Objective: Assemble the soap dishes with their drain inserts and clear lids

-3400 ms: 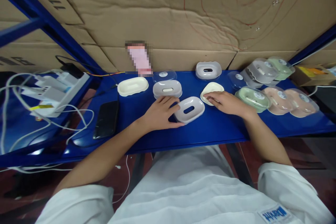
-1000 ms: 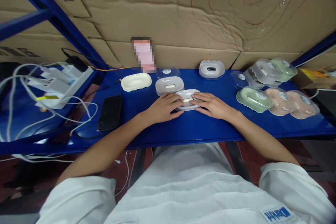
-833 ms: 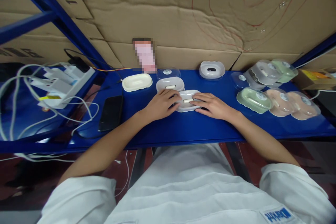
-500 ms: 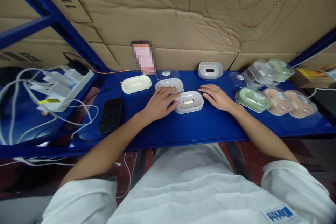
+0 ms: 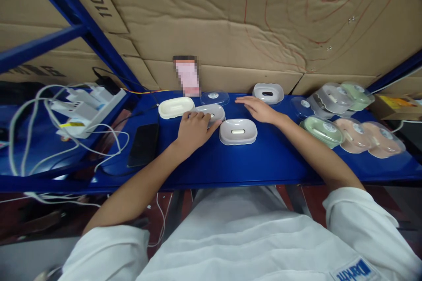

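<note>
Head view: mid-frame, I see the crosswise grey dish (image 5: 218, 113) partly under the nearer left hand (image 5: 195, 129), grip unclear; the right hand (image 5: 260, 109), fingers extended, is rightward.

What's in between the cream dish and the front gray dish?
In the head view, another gray dish lies between the cream dish and the front gray dish; the left hand partly covers it.

A flat black device (image 5: 143, 145) was laid on the table (image 5: 204, 171) near a white power strip (image 5: 100, 116); cardboard (image 5: 198, 17) behind was marked with red lines.
</note>
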The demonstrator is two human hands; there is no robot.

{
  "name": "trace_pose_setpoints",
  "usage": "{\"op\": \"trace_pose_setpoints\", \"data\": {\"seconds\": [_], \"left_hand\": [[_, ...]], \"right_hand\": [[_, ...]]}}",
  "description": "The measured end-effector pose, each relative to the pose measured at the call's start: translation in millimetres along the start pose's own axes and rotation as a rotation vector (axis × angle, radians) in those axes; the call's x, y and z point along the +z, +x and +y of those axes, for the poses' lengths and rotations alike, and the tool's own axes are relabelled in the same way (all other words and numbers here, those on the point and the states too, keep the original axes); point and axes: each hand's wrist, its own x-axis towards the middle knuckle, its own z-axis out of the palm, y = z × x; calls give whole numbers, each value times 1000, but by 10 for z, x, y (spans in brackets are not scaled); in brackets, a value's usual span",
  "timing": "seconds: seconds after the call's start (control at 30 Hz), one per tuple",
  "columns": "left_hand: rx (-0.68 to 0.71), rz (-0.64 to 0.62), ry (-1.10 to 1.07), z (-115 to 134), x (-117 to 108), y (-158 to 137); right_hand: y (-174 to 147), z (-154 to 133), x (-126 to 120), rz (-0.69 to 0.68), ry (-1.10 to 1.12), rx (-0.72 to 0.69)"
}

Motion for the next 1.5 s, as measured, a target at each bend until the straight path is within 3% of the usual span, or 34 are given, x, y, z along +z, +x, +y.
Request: {"op": "trace_pose_setpoints", "data": {"seconds": [0.1,0.23,0.33,0.43,0.7,0.83,1.03,1.2,1.37,1.5], "left_hand": [[-2,40,-3,-27,-59,23],[266,66,-194,7,-115,20],[507,22,-290,95,-147,-22],[620,-40,-281,158,-148,-60],[566,-134,-276,137,-87,-51],[551,-131,-325,132,-73,-40],[550,-97,-343,99,-25,-45],[519,-46,-397,81,-18,-62],[461,-26,-429,71,-9,-72],[438,-28,-453,48,20,-67]], "right_hand": [[394,192,127,-63,59,-23],[668,338,258,-170,36,-23],[616,376,276,-203,-26,-12],[390,331,204,-148,-115,31],[-456,-34,-26,-65,-73,63],[-726,-108,-80,-55,-31,124],[-803,-143,-218,9,20,181],[-827,-277,-337,8,236,290],[-825,-488,-346,7,274,229],[-777,-720,-279,7,171,73]]}}
